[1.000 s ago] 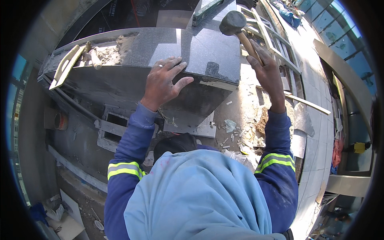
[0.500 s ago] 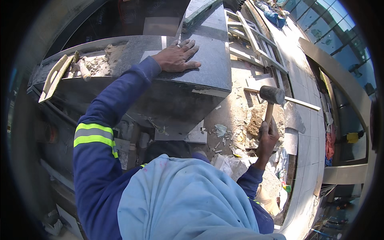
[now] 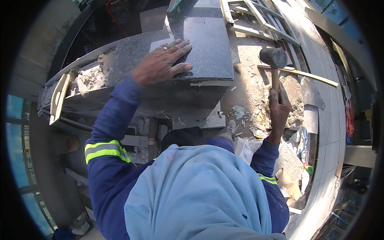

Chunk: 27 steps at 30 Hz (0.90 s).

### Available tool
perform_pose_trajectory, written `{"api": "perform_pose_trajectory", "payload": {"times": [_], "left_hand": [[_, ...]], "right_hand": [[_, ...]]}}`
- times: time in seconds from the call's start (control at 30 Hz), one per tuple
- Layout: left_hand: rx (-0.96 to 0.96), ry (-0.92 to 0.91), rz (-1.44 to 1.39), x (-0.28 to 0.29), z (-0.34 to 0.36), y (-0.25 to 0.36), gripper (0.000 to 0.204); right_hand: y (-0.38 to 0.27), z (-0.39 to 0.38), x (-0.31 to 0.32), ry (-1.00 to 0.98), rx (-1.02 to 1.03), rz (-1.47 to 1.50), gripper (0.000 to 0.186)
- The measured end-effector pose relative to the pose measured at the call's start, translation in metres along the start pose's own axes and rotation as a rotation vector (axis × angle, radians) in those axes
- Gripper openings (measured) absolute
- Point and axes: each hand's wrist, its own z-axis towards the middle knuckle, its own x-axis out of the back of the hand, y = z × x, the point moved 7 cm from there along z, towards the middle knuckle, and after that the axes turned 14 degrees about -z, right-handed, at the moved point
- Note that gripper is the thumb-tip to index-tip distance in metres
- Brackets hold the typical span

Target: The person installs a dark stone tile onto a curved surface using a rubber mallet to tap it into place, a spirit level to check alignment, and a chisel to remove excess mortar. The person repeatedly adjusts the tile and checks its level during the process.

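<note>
My left hand (image 3: 164, 62) lies flat on a dark grey stone slab (image 3: 208, 54), fingers spread and dusty, a ring on one finger. To the right, my right hand (image 3: 279, 102) is wrapped round the wooden handle of a rubber mallet (image 3: 273, 58). Its black head is up, held clear of the slab's right edge. Along the ledge left of my left hand is grey mortar (image 3: 93, 78) with a trowel (image 3: 82, 87) lying in it. A plastering float (image 3: 59, 98) rests at the ledge's left end. A green spirit level (image 3: 177, 9) lies on the far part of the slab.
White wooden frames (image 3: 264, 24) lie beyond the mallet. A long wooden strip (image 3: 300, 74) crosses the ground there. A sand heap (image 3: 294, 104), plastic scraps (image 3: 246, 150) and rubble cover the floor at right, beside a paved walkway (image 3: 330, 120).
My view has shifted, so the slab sits further left and higher. My left hand stays flat on the slab; its fingers have drawn closer together. The mallet is still raised in my right hand.
</note>
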Motion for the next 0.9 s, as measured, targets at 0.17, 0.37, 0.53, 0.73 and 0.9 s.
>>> {"api": "perform_pose_trajectory", "payload": {"times": [0.17, 0.37, 0.53, 0.73, 0.9], "left_hand": [[-0.057, 0.111, 0.122, -0.015, -0.004, 0.048, 0.093], [0.142, 0.335, 0.155, -0.047, 0.000, 0.111, 0.083], [0.367, 0.606, 0.004, -0.073, 0.007, 0.164, 0.072], [0.597, 0.983, 0.140, -0.096, 0.007, 0.185, 0.069], [0.647, 1.214, 0.246, -0.110, 0.028, 0.179, 0.061]], "right_hand": [[-0.033, 0.072, -0.039, -0.112, 0.335, -0.009, 0.048], [-0.071, 0.142, -0.093, -0.436, 0.579, 0.166, 0.050], [-0.085, 0.188, -0.125, -0.666, 0.874, 0.242, 0.051], [-0.147, 0.192, -0.153, -0.817, 1.470, 0.352, 0.058], [-0.192, 0.178, -0.185, -0.761, 1.682, 0.374, 0.061]]}}
